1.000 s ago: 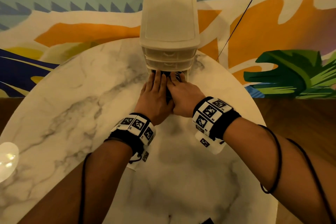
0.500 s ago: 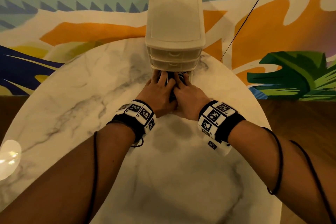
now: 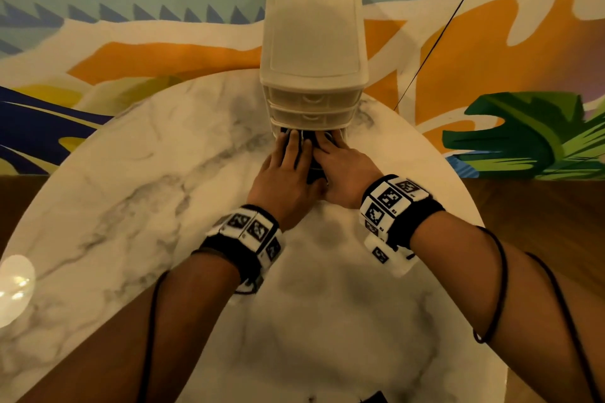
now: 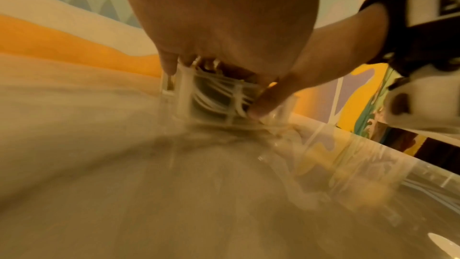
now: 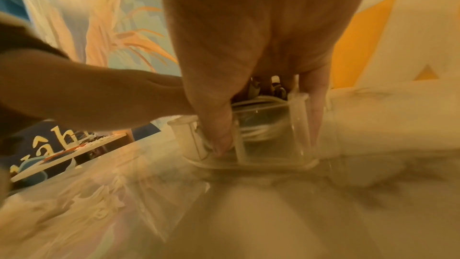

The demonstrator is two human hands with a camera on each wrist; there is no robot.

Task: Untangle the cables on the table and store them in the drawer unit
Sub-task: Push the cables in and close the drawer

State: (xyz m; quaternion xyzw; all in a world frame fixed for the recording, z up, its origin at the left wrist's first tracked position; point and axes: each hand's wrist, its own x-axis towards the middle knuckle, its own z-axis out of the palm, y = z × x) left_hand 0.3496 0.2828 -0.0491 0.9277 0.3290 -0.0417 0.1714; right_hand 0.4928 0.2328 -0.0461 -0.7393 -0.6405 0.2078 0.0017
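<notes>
Pressing one drawer (lowest of three): left hand, right hand.

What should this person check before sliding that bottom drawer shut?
1. Cables inside the bottom drawer: ok, white cables show through its clear front.
2. Nothing sticking up above the drawer's rim: cannot tell, the hands cover the top.
3. Fingers out of the gap: not ok, the left hand and right hand both reach into the drawer, under the one above.
4. Upper two drawers closed: ok.
5. Drawer unit standing steady on the table: ok, upright near the far edge.
6. Table free of leftover cables: cannot tell, only part of it shows.
</notes>
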